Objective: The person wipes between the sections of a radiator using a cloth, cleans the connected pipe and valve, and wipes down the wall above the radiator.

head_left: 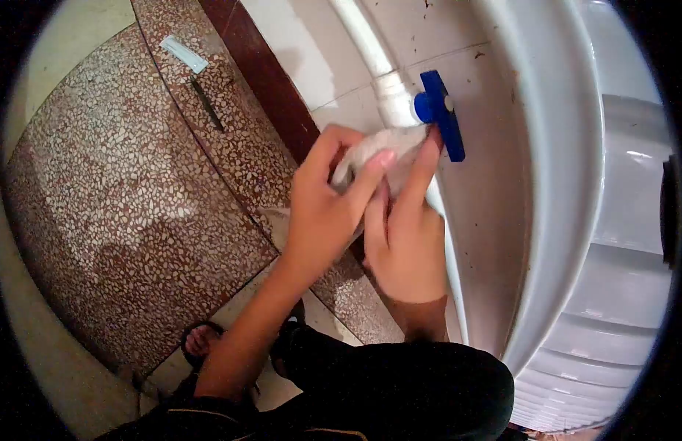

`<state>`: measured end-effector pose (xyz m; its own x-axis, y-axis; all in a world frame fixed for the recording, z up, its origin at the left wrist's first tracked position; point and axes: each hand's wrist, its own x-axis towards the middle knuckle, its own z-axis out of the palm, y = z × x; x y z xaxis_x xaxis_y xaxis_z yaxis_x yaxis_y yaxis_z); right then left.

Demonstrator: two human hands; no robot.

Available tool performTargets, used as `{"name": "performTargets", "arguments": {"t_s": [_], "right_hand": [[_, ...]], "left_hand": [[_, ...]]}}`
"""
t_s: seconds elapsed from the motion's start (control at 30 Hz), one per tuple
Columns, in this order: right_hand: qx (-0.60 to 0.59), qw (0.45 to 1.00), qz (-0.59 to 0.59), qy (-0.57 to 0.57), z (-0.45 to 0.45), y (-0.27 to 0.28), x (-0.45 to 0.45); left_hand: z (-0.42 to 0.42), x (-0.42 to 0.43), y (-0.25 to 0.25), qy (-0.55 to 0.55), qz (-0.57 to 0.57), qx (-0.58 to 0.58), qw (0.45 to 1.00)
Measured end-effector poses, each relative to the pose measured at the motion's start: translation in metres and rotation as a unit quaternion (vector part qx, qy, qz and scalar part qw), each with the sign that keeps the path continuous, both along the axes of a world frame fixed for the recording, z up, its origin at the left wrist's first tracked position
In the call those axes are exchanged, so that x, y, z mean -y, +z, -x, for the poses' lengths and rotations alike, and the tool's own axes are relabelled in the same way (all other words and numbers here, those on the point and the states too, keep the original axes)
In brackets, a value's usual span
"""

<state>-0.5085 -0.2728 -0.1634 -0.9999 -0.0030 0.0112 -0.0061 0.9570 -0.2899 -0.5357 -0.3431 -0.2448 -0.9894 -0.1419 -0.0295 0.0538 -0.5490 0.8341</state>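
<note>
A greyish-white cloth is bunched against a white pipe fitting, just below a valve with a blue handle. My left hand grips the cloth from the left, thumb pressed on top of it. From below, my right hand holds the same cloth, with its index finger reaching up close to the blue handle. The white pipe runs up from the valve along the tiled wall. The cloth and my fingers hide part of the valve body.
On the speckled stone floor lie a pale flat packet and a thin dark stick-like piece. A white ceramic basin edge curves down the right side. My knee is bent close below my hands.
</note>
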Motion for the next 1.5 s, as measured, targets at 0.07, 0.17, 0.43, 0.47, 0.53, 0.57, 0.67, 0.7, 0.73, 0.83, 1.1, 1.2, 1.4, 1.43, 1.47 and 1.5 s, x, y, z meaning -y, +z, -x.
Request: {"name": "performTargets", "arguments": {"t_s": [0.07, 0.17, 0.43, 0.47, 0.53, 0.57, 0.67, 0.7, 0.73, 0.83, 1.1, 1.2, 1.4, 1.43, 1.47, 1.5], "right_hand": [[0.009, 1.0, -0.015, -0.009, 0.01, -0.003, -0.004], [-0.002, 0.999, -0.007, -0.04, 0.0, -0.01, 0.001], [-0.03, 0.994, 0.029, 0.102, -0.033, -0.01, -0.036], [-0.048, 0.993, 0.034, 0.105, -0.034, -0.006, -0.036], [-0.118, 0.98, 0.024, 0.16, -0.027, -0.008, -0.04], [-0.15, 0.971, 0.021, 0.186, -0.027, -0.009, -0.041], [-0.203, 0.96, 0.039, 0.19, -0.033, -0.012, -0.043], [-0.205, 0.961, 0.051, 0.18, -0.036, -0.012, -0.042], [-0.207, 0.961, 0.062, 0.171, -0.04, -0.013, -0.041], [-0.221, 0.964, 0.09, 0.119, -0.044, -0.014, -0.039], [-0.129, 0.988, 0.081, 0.029, -0.023, -0.018, -0.029], [-0.126, 0.989, 0.071, 0.021, -0.017, -0.018, -0.027], [-0.055, 0.994, 0.082, -0.041, -0.006, -0.012, -0.009], [-0.045, 0.995, 0.074, -0.053, -0.005, -0.014, -0.009], [-0.044, 0.993, 0.098, -0.045, -0.008, -0.018, -0.012], [-0.037, 0.993, 0.106, -0.044, -0.011, -0.017, -0.011]], "left_hand": [[0.009, -0.002, 0.001, -0.007, -0.04, -0.004, 0.999], [0.004, 0.005, -0.006, -0.023, 0.015, -0.036, 0.999], [-0.034, 0.015, -0.032, -0.049, -0.027, 0.036, 0.998], [-0.033, 0.013, -0.025, -0.063, -0.006, 0.015, 0.998], [-0.03, 0.01, -0.014, -0.082, 0.018, -0.034, 0.996], [-0.03, 0.009, -0.017, -0.083, 0.02, -0.031, 0.996], [-0.028, 0.005, -0.02, -0.094, 0.013, -0.152, 0.984], [-0.025, 0.006, -0.018, -0.092, 0.013, -0.152, 0.984], [-0.022, 0.008, -0.016, -0.11, 0.022, -0.188, 0.976], [-0.019, 0.013, -0.004, -0.153, 0.043, -0.211, 0.965], [-0.008, -0.014, -0.012, -0.05, -0.091, -0.051, 0.993], [0.001, -0.021, -0.006, -0.002, -0.074, -0.027, 0.997], [0.011, -0.02, 0.002, -0.022, -0.065, 0.007, 0.998], [0.01, -0.021, -0.001, -0.024, -0.066, 0.008, 0.997], [0.009, -0.021, -0.005, -0.01, -0.052, -0.009, 0.999], [0.008, -0.021, -0.009, 0.005, -0.036, -0.028, 0.999]]}}
